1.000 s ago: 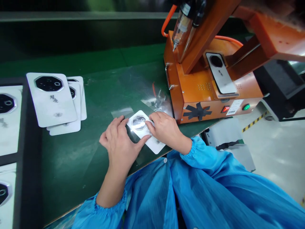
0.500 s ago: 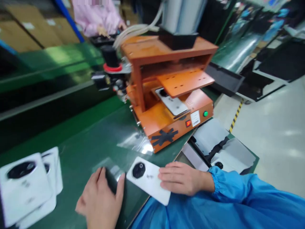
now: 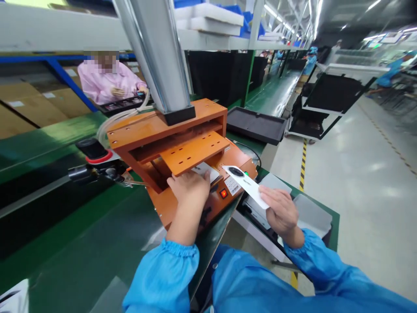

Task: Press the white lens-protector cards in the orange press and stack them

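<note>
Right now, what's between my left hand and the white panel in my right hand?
The head view shows the end of another white panel at your left hand, then the orange press with its lit red switch and white label.

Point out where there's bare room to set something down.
Green bench between the orange press and the white panel at lower left, apart from clear film pieces. Crowded: around the press plate, with the left hand and another panel.
</note>
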Action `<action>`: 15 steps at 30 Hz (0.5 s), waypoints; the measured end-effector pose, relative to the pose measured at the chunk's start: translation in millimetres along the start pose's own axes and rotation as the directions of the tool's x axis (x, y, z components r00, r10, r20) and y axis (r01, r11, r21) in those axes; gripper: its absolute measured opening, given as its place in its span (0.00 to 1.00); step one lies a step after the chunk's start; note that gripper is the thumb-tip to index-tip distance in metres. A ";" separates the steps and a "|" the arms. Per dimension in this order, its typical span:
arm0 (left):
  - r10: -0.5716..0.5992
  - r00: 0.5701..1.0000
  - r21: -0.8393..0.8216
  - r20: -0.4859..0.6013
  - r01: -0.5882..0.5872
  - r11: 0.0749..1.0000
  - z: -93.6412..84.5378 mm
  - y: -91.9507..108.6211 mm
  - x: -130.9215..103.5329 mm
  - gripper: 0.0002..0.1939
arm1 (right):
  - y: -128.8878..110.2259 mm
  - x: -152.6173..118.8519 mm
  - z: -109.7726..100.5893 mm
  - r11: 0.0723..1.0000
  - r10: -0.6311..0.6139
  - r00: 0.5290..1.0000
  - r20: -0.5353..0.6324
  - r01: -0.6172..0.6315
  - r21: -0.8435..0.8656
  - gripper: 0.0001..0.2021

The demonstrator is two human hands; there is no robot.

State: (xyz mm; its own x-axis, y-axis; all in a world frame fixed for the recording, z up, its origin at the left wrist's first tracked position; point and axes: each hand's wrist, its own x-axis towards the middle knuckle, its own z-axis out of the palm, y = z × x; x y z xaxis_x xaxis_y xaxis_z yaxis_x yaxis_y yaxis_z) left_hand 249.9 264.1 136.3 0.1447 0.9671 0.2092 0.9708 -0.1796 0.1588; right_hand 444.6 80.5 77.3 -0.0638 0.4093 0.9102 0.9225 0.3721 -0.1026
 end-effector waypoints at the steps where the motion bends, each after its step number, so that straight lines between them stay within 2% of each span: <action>1: 0.000 1.000 0.005 -0.013 0.000 1.000 2.5 6.7 -0.1 0.32 | 4.0 -0.6 6.3 1.000 0.018 0.999 -0.028 -0.018 -0.015 0.24; 3: -0.010 0.999 -0.025 -0.049 0.009 1.000 4.3 12.4 -3.4 0.32 | 12.0 0.7 20.8 0.999 0.039 0.998 -0.049 -0.039 -0.012 0.22; 5: -0.046 0.997 -0.159 -0.064 0.035 0.987 1.7 10.8 -5.8 0.30 | 21.0 6.2 38.0 0.999 0.043 0.998 -0.054 -0.041 0.024 0.22; 7: -0.074 0.996 -0.317 -0.041 0.057 0.947 -4.5 2.6 -7.6 0.25 | 30.0 15.1 57.1 0.997 0.045 0.996 -0.071 -0.040 0.072 0.21; 9: -0.075 0.997 -0.407 -0.017 0.062 0.912 -12.8 -13.9 -15.6 0.22 | 37.2 26.0 76.0 0.993 0.040 0.996 -0.083 -0.030 0.114 0.20; 11: -0.067 0.998 -0.475 -0.010 0.054 0.878 -21.8 -38.5 -37.2 0.22 | 41.1 37.9 92.7 0.991 0.008 0.999 -0.049 -0.002 0.135 0.19; 13: -0.060 0.998 -0.556 0.020 0.061 0.829 -29.9 -66.6 -73.0 0.24 | 41.5 50.2 106.8 0.988 -0.052 0.999 0.010 0.050 0.143 0.17; 15: -0.082 0.988 -0.579 0.133 0.145 0.803 -36.3 -91.2 -115.8 0.23 | 39.7 62.7 119.7 0.974 -0.164 0.982 0.096 0.145 0.172 0.17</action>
State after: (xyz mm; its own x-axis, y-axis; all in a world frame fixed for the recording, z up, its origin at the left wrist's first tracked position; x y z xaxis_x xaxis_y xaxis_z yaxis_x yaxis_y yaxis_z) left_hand 137.6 161.9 132.6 0.0886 0.9939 0.0651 0.6896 -0.1084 0.7160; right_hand 431.6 220.7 82.2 -0.2501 0.4210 0.8719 0.8240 0.5653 -0.0366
